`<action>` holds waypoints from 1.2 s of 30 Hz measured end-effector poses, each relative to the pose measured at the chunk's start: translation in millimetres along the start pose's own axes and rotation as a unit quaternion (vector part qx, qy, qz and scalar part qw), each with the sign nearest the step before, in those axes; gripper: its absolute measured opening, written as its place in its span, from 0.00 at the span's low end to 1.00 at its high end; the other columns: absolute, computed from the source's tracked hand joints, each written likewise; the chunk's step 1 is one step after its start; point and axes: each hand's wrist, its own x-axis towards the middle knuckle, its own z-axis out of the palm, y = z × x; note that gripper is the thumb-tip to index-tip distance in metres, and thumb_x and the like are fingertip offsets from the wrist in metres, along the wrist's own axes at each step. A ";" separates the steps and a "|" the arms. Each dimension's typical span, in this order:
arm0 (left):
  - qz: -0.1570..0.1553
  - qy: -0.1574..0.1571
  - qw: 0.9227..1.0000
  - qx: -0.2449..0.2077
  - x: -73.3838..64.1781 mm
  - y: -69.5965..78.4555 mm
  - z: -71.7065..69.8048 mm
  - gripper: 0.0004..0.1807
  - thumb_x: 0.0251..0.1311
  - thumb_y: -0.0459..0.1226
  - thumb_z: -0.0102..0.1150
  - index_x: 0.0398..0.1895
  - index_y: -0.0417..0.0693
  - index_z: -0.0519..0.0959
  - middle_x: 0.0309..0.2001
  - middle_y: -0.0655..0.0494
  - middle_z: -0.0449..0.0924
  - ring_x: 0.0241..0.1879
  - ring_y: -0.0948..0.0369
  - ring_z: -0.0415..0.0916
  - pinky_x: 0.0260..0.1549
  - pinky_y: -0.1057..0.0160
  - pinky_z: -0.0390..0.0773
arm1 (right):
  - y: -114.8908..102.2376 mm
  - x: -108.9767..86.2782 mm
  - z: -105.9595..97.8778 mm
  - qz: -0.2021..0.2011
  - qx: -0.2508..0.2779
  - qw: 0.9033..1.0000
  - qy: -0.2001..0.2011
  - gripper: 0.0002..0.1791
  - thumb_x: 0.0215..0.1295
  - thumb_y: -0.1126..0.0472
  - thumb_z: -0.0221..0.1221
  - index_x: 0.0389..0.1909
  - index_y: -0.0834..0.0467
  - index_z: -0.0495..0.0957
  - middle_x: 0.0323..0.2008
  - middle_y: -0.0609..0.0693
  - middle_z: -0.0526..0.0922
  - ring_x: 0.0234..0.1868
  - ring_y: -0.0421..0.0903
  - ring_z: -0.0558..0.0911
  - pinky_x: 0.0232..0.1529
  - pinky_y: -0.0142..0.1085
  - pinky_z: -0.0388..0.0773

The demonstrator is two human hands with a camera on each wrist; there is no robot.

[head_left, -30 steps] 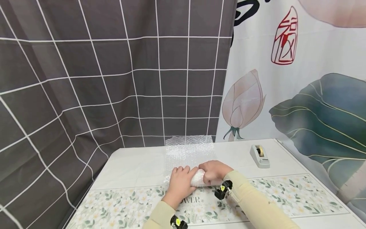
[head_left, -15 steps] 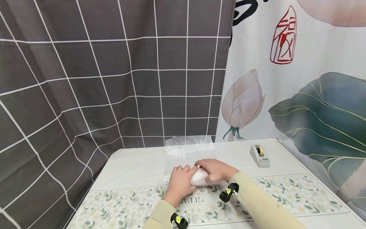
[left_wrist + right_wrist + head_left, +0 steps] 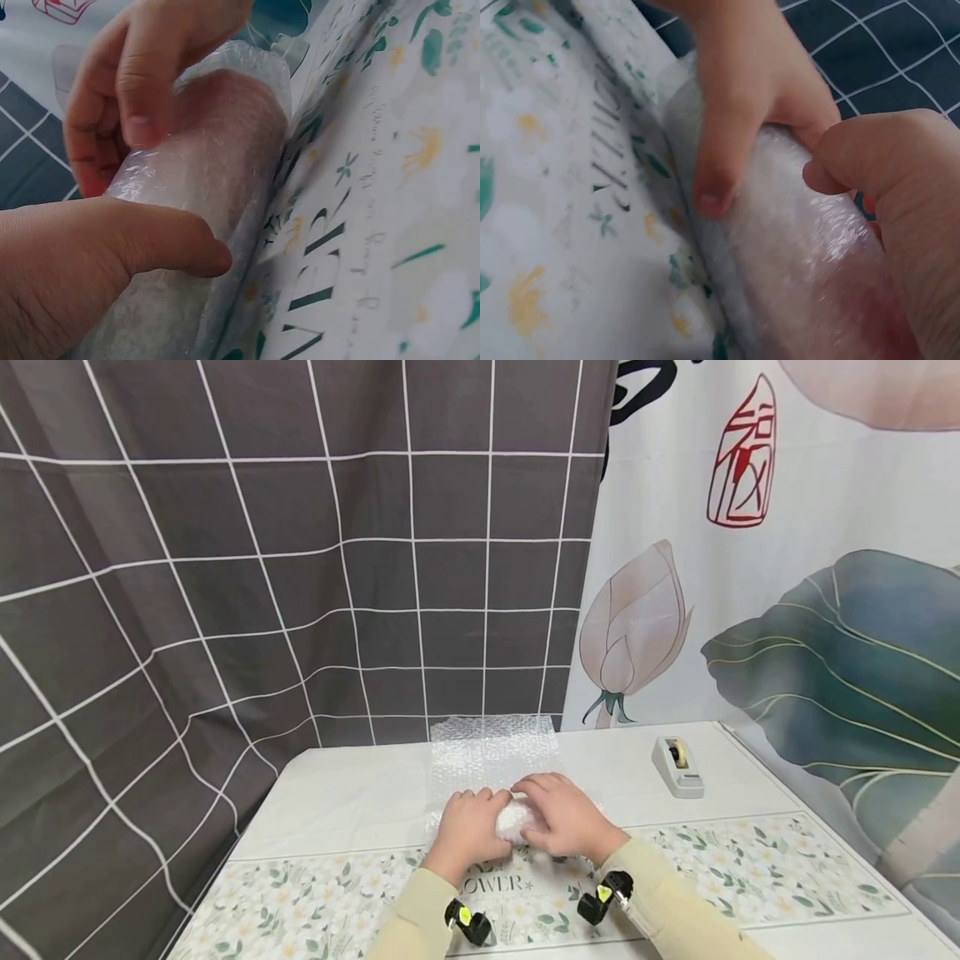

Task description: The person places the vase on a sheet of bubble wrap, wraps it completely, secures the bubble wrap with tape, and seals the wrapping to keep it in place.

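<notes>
A plump roll of bubble wrap lies crosswise near the table's middle, with something pinkish showing through its layers in the left wrist view. From its far side the unrolled bubble wrap sheet runs to the back edge. My left hand grips the roll's left part, thumb on the near side. Toward the other end, my right hand curves over the roll, its thumb against the wrap. In the right wrist view, the pinkish patch shows beneath that hand. Most fingertips are hidden behind the roll.
A grey tape dispenser stands at the back right of the white table. A floral printed band crosses the tabletop under the forearms. Behind hang a dark grid curtain and a white flowered one.
My right hand has changed from tightly bent fingers at the roll's right end to a wider grasp over it, thumb on the near side. The left hand keeps its hold almost unmoved.
</notes>
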 end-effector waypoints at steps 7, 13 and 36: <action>0.000 -0.033 0.998 -0.049 5.6 -9.9 -1.9 0.37 0.37 0.57 0.69 0.56 0.56 0.79 0.42 0.57 0.85 0.34 0.54 0.81 0.41 0.54 0.79 | 0.9 -8.2 2.1 0.000 -0.058 0.998 -0.032 0.40 0.53 0.40 0.64 0.63 0.60 0.74 0.58 0.53 0.80 0.58 0.52 0.79 0.63 0.53 0.72; -0.001 -0.051 0.997 -0.066 7.1 -13.0 1.2 0.39 0.37 0.58 0.69 0.57 0.56 0.79 0.43 0.57 0.85 0.37 0.54 0.82 0.41 0.53 0.80 | 0.0 -10.3 5.6 0.009 -0.101 0.993 -0.064 0.45 0.51 0.35 0.65 0.65 0.59 0.72 0.58 0.52 0.80 0.57 0.52 0.80 0.60 0.52 0.74; 0.041 -0.028 0.997 -0.059 10.4 -20.1 -3.2 0.46 0.37 0.63 0.73 0.64 0.57 0.74 0.52 0.58 0.77 0.52 0.57 0.75 0.51 0.54 0.77 | 17.0 4.1 17.1 -0.002 -0.125 0.990 -0.064 0.38 0.38 0.39 0.73 0.50 0.53 0.77 0.42 0.46 0.82 0.38 0.47 0.82 0.42 0.42 0.81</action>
